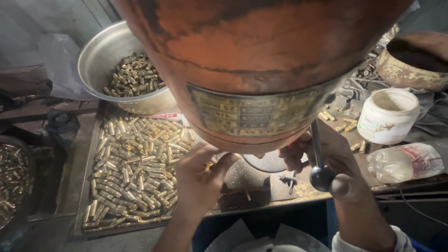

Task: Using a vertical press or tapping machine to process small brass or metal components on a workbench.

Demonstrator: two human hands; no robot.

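Note:
My left hand reaches under the rust-orange head of a machine and pinches a small brass piece between its fingertips. My right hand sits at the machine's right side, next to a metal lever with a black ball knob; whether the fingers grip anything is hidden by the lever and the machine head. Below the head a round dark metal plate shows in part.
A flat tray left of my hands holds several brass tubes. Behind it stands a metal bowl with more. At the right are a white plastic jar, a lying plastic bottle and a rusty tin.

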